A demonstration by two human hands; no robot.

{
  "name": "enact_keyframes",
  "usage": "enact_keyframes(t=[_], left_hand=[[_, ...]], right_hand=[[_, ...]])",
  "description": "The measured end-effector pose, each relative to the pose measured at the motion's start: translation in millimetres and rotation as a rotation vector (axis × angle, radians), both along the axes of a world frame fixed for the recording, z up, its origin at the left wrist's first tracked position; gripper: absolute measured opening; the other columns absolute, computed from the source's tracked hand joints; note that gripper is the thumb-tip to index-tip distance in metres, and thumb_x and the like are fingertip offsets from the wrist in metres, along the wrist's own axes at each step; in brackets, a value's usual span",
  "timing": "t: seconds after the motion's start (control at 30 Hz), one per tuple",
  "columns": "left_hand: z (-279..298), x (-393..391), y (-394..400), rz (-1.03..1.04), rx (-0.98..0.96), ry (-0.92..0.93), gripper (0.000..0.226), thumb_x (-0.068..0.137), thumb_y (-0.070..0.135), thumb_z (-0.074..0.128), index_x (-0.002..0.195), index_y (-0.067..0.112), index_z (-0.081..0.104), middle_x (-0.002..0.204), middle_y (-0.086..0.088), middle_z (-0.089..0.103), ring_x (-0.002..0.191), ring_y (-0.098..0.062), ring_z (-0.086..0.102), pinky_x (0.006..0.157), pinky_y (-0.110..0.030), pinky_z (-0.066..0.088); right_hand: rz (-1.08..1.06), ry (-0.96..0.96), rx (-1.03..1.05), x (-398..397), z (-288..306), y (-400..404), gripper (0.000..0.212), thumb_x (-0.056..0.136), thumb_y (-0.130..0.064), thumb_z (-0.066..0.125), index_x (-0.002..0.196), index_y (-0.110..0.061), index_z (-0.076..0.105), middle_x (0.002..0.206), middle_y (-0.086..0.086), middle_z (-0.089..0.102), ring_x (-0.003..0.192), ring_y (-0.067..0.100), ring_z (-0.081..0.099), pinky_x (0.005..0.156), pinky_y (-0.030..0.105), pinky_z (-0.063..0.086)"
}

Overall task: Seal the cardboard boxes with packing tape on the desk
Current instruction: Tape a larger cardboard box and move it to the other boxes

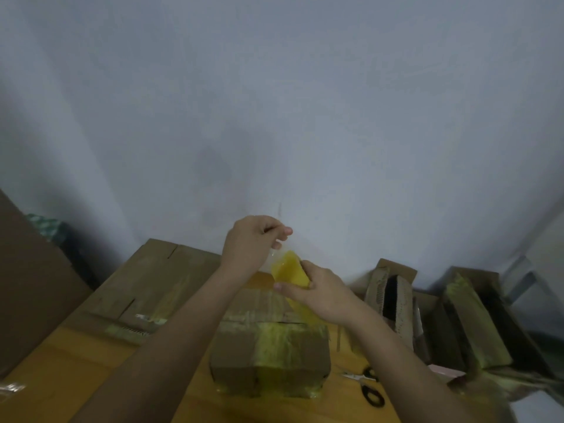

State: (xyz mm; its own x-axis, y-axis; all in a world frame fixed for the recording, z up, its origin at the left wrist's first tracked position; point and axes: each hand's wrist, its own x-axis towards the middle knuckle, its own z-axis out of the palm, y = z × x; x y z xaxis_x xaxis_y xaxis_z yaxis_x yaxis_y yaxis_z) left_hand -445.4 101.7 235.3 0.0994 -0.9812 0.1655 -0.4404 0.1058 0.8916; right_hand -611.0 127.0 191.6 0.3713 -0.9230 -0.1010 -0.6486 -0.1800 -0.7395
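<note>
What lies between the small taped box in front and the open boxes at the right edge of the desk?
In the head view, black-handled scissors lie on the bare orange desk between them.

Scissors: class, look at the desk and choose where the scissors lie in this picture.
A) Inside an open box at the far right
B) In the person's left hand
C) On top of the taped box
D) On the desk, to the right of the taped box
D: the scissors lie flat on the desk, just right of the taped box, with neither hand touching them.
</note>
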Motion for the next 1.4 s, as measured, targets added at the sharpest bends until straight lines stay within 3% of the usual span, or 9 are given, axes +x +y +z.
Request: enact_keyframes(t=[0.07, 0.2, 0.33, 0.5, 0.7, 0.87, 1.1, 1.27, 1.4], left_hand=[[0, 0, 1, 0.001, -0.013, 0.046, 0.022, 0.088, 0.026, 0.068, 0.068, 0.035, 0.071, 0.073, 0.014, 0.073, 0.068, -0.007, 0.07, 0.08, -0.04, 0.057], [9, 0, 3, 0.006, -0.042, 0.22, 0.016, 0.088, 0.019, 0.069, 0.074, 0.025, 0.073, 0.074, 0.006, 0.074, 0.066, -0.01, 0.069, 0.071, -0.03, 0.054], [3, 15, -6, 0.085, 0.047, 0.484, 0.011, 0.089, 0.017, 0.068, 0.08, 0.011, 0.071, 0.073, 0.001, 0.074, 0.063, -0.012, 0.069, 0.067, -0.026, 0.054], [-19, 41, -14, 0.203, 0.101, 0.662, 0.013, 0.091, 0.02, 0.066, 0.086, 0.009, 0.071, 0.085, -0.005, 0.075, 0.069, -0.013, 0.071, 0.06, -0.021, 0.055], [-26, 91, -10, 0.333, 0.07, 0.815, 0.017, 0.093, 0.023, 0.063, 0.095, 0.007, 0.068, 0.088, -0.001, 0.074, 0.075, -0.01, 0.071, 0.061, -0.019, 0.056], [-93, 146, 5, 0.485, 0.176, 0.989, 0.02, 0.094, 0.021, 0.061, 0.106, 0.005, 0.066, 0.097, -0.006, 0.071, 0.068, -0.006, 0.07, 0.059, -0.019, 0.057], [-175, 164, 37, 0.455, 0.343, 1.065, 0.012, 0.092, 0.016, 0.061, 0.083, 0.011, 0.056, 0.078, 0.001, 0.067, 0.067, -0.006, 0.067, 0.056, -0.019, 0.056], [-217, 164, 41, 0.428, 0.407, 1.143, 0.031, 0.075, 0.003, 0.073, 0.088, 0.013, 0.047, 0.094, -0.003, 0.058, 0.091, -0.016, 0.066, 0.063, -0.025, 0.059], [-229, 156, 37, 0.431, 0.43, 1.196, 0.029, 0.087, -0.005, 0.062, 0.084, 0.014, 0.041, 0.077, 0.003, 0.05, 0.072, -0.007, 0.065, 0.062, -0.024, 0.058]], right_hand=[[-0.006, 0.082, 0.039, 6, 3, -3, 0.087, 0.063, -0.089, 0.047, 0.123, -0.026, 0.055, 0.111, -0.007, 0.065, 0.096, 0.015, 0.062, 0.084, 0.037, 0.052], [-0.074, -0.01, 0.208, 2, 3, -7, 0.052, 0.078, -0.072, 0.06, 0.083, -0.02, 0.057, 0.077, -0.005, 0.064, 0.071, 0.014, 0.062, 0.073, 0.033, 0.047], [-0.089, -0.291, 0.298, -13, 4, 7, 0.05, 0.073, -0.052, 0.074, 0.113, -0.023, 0.063, 0.103, -0.006, 0.072, 0.088, 0.008, 0.069, 0.08, 0.028, 0.057], [-0.108, -0.435, 0.262, -27, 15, 10, 0.048, 0.07, -0.042, 0.072, 0.111, -0.018, 0.068, 0.104, 0.002, 0.074, 0.092, 0.018, 0.072, 0.089, 0.043, 0.056], [-0.136, 0.327, 0.045, -16, 7, -17, 0.076, 0.069, -0.076, 0.064, 0.095, -0.005, 0.067, 0.092, 0.009, 0.067, 0.094, 0.026, 0.065, 0.077, 0.039, 0.053], [-0.126, 0.242, 0.065, -6, -3, -25, 0.053, 0.076, -0.075, 0.059, 0.106, -0.032, 0.066, 0.122, -0.004, 0.061, 0.106, 0.017, 0.057, 0.088, 0.037, 0.051], [-0.041, 0.594, -0.035, 40, -24, -29, 0.065, 0.079, -0.075, 0.056, 0.124, -0.028, 0.064, 0.134, -0.006, 0.06, 0.118, 0.018, 0.056, 0.09, 0.034, 0.047], [-0.011, 0.75, -0.055, 56, -40, -29, 0.068, 0.078, -0.077, 0.054, 0.126, -0.03, 0.063, 0.129, -0.005, 0.063, 0.114, 0.017, 0.059, 0.095, 0.037, 0.049], [-0.021, 0.811, -0.095, 62, -38, -32, 0.063, 0.08, -0.075, 0.054, 0.123, -0.031, 0.064, 0.125, -0.005, 0.065, 0.113, 0.017, 0.059, 0.092, 0.034, 0.046]])
